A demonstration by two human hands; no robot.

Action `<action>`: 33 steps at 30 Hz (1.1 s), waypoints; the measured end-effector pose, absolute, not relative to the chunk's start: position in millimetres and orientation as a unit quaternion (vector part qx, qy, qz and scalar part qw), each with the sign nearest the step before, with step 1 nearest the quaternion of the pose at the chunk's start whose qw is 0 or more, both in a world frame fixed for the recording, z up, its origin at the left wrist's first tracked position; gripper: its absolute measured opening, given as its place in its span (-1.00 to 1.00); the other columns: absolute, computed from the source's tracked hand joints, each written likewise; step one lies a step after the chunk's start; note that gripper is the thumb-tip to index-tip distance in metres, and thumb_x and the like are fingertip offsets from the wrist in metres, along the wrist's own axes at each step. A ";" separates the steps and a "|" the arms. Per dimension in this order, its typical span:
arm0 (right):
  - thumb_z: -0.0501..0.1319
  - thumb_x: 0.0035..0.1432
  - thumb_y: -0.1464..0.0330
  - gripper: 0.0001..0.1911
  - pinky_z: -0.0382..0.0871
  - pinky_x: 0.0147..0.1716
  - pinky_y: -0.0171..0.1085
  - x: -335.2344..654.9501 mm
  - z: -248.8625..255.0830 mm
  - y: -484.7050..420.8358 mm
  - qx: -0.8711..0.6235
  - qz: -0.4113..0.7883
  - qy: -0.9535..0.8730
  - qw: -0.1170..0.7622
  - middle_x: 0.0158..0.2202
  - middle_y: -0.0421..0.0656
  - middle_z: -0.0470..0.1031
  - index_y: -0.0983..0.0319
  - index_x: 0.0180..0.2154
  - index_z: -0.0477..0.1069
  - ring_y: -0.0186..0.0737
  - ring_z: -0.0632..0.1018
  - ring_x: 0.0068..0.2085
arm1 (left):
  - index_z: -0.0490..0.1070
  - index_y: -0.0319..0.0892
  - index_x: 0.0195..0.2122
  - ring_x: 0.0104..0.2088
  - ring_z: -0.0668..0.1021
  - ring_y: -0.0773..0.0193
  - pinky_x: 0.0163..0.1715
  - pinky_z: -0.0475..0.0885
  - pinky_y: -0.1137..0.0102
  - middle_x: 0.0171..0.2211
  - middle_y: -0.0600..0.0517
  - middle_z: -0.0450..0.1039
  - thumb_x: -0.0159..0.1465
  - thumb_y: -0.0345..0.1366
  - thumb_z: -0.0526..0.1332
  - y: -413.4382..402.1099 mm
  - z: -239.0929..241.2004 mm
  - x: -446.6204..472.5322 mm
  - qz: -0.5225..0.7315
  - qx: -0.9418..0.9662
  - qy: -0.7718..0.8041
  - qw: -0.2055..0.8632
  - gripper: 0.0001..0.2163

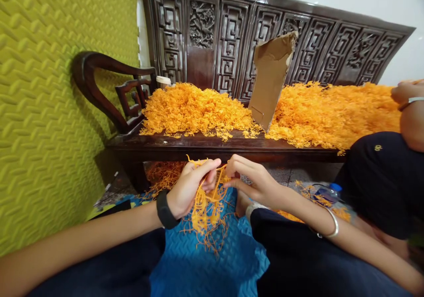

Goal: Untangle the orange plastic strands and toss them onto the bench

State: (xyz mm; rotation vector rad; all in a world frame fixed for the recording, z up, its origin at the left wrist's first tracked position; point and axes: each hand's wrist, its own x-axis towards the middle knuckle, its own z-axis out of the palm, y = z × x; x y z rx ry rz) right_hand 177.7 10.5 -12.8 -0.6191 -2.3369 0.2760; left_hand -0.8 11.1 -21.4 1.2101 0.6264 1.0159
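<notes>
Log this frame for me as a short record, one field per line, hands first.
Left hand: gripping orange strips
Right hand: pinching a strand of the same strips
Work position: strips hang between the hands, above a blue mat
Bench: dark wood, carved back; left pile and right pile of orange pieces on the seat
Divider: cardboard, upright between the piles
Right edge: another person's hand

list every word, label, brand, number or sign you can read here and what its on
No text can be read.
Small yellow mark on the other person's dark clothing: too small to tell whether it is letters or a logo.
Cardboard: no print visible on the side in view.
Black wristband: no writing visible.
</notes>
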 end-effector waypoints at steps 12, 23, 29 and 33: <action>0.27 0.01 0.24 -0.76 0.17 -0.53 -0.38 180.0 -5.9 9.5 -0.267 0.482 -0.631 0.546 -0.35 -0.22 0.32 0.20 -0.44 0.24 -0.45 0.23 -0.52 | 0.18 -0.19 -0.74 -0.66 0.18 0.46 -0.60 0.10 0.46 -0.73 0.16 0.13 0.19 -0.17 0.15 7.9 -17.7 -6.5 0.360 0.632 0.262 0.634 -0.61; 0.19 0.00 0.33 -0.77 0.03 -0.64 -0.37 171.5 14.1 25.0 -0.268 0.519 -0.568 0.579 -0.44 -0.26 0.21 0.19 -0.48 0.11 -0.47 0.00 -0.61 | 0.10 -0.18 -0.73 -0.67 0.14 0.47 -0.61 0.06 0.45 -0.72 0.19 0.03 0.20 -0.25 0.13 8.7 -9.1 9.2 0.442 0.584 0.237 0.638 -0.62; 0.14 0.04 0.33 -0.80 0.03 -0.60 -0.33 166.4 28.8 36.8 -0.262 0.460 -0.561 0.636 -0.40 -0.21 0.24 0.19 -0.51 0.11 -0.44 0.01 -0.60 | 0.09 -0.17 -0.72 -0.67 0.16 0.45 -0.61 0.09 0.46 -0.73 0.18 0.05 0.20 -0.27 0.11 2.7 1.7 20.5 0.507 0.558 0.219 0.620 -0.64; 0.15 0.10 0.32 -0.76 0.07 -0.58 -0.32 201.8 39.0 35.5 -0.259 0.310 -0.564 0.720 -0.40 -0.22 0.30 0.18 -0.56 0.18 -0.42 -0.01 -0.61 | 0.05 -0.17 -0.74 -0.68 0.13 0.46 -0.61 0.06 0.45 -0.74 0.19 0.03 0.20 -0.24 0.13 4.6 -13.7 20.2 0.485 0.565 0.238 0.624 -0.60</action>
